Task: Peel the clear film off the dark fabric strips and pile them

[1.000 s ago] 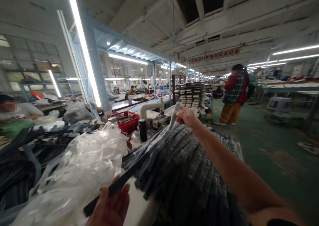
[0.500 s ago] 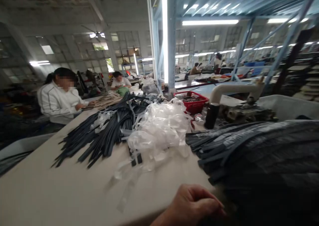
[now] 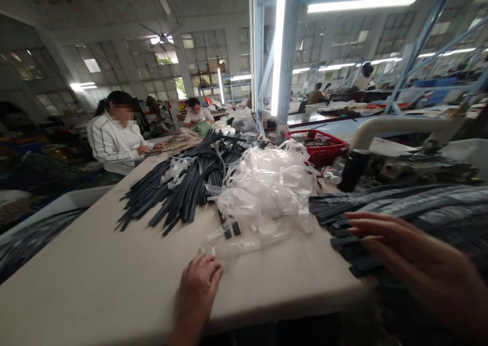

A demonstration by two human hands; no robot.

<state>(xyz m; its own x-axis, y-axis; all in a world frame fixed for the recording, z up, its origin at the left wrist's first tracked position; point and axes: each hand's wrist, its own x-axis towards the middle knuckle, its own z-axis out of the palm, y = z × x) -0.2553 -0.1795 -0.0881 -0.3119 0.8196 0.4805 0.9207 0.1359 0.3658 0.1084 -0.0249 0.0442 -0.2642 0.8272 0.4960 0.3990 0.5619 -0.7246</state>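
My left hand (image 3: pixel 199 284) rests low on the pale table, its fingers curled down at the end of a clear plastic strip (image 3: pixel 236 245). That strip trails from a heap of crumpled clear plastic (image 3: pixel 267 183) in the middle. Over a thick bundle of dark flat strips (image 3: pixel 427 203) on the right, my right hand (image 3: pixel 407 257) hovers with fingers stretched and the thumb apart. It appears to hold nothing. A second pile of dark strips (image 3: pixel 183 183) lies fanned out left of the plastic heap.
Behind the heap stand a red basket (image 3: pixel 328 153), a dark cylinder (image 3: pixel 354 169) and a pale machine arm (image 3: pixel 404 125). A co-worker in a white jacket (image 3: pixel 114 137) sits at the table's left side. A white bin (image 3: pixel 84 198) holds more dark strips.
The view has shifted, so the scene sits further left and lower hands show. A closed hand by the front edge is gone from there; my left hand is now further left, my right over the bundle.
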